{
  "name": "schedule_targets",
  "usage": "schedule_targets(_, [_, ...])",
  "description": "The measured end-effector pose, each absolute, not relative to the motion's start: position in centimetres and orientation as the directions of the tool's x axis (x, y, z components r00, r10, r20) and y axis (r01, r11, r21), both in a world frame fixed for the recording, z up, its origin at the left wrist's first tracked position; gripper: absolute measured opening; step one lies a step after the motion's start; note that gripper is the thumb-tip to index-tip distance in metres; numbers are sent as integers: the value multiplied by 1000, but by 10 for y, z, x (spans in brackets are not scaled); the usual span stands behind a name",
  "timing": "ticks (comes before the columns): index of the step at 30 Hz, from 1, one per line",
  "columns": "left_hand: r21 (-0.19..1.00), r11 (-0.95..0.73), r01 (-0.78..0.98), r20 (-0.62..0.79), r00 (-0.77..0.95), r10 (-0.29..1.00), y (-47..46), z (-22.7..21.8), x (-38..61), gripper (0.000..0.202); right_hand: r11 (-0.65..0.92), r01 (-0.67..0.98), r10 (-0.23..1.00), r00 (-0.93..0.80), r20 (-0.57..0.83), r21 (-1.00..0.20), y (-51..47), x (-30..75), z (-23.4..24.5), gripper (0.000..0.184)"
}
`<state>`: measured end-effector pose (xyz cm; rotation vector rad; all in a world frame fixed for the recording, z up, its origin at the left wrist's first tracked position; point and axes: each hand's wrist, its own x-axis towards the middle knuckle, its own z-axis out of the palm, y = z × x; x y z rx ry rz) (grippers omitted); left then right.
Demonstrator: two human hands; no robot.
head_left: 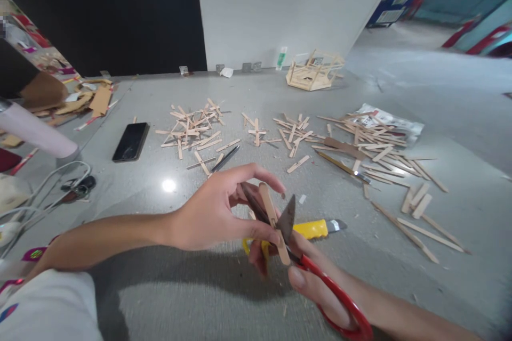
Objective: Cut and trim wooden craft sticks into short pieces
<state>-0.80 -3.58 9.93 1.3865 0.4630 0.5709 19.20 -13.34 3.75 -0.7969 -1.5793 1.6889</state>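
My left hand (224,208) is closed on a short wooden popsicle stick (269,201), pinching it between thumb and fingers. The stick slants down to the right and bears a dark mark near its middle. In my right hand (316,287) are red-handled scissors (344,298), with thumb and fingers through the loops. Their blades stand apart, and the stick lies between them or right against them; I cannot tell if they touch it. A yellow utility knife (314,229) rests on the grey table behind my hands, its body partly hidden by them.
Several small wooden pieces (192,130) are heaped beyond my left hand, near a black pen (226,158) and a phone (131,141). More sticks (380,141) and a pencil (342,166) lie right. A stick-built frame (312,77) and a glue tube (281,57) stand by the board.
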Motion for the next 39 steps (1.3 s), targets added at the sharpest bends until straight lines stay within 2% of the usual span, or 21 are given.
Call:
schedule_targets(5, [987, 63, -151, 77, 765, 639, -35, 94, -8, 50, -47, -56, 815, -580, -6, -997, -133, 192, 39, 61])
schedule_targets(15, [987, -84, -137, 157, 720, 676, -39, 89, -7, 44, -103, -105, 862, -506, -36, -989, -138, 186, 39, 66])
schedule_targets(23, [975, -125, -184, 220, 730, 647, -37, 87, -7, 51, -75, -162, 860, -510, 19, -984, -140, 185, 34, 63])
schedule_targets(27, [981, -105, -165, 194, 755, 627, -36, 87, -9, 53, -130, -221, 872, -490, -5, -967, -146, 184, 27, 60])
schedule_targets(34, [990, -88, -113, 143, 767, 626, -36, 92, -9, 55, -212, -228, 863, -501, -72, -950, -148, 184, 26, 61])
schedule_targets(39, [994, -79, -77, 110, 770, 629, -36, 95, -9, 55, -172, -246, 878, -478, -35, -954, -151, 184, 20, 58])
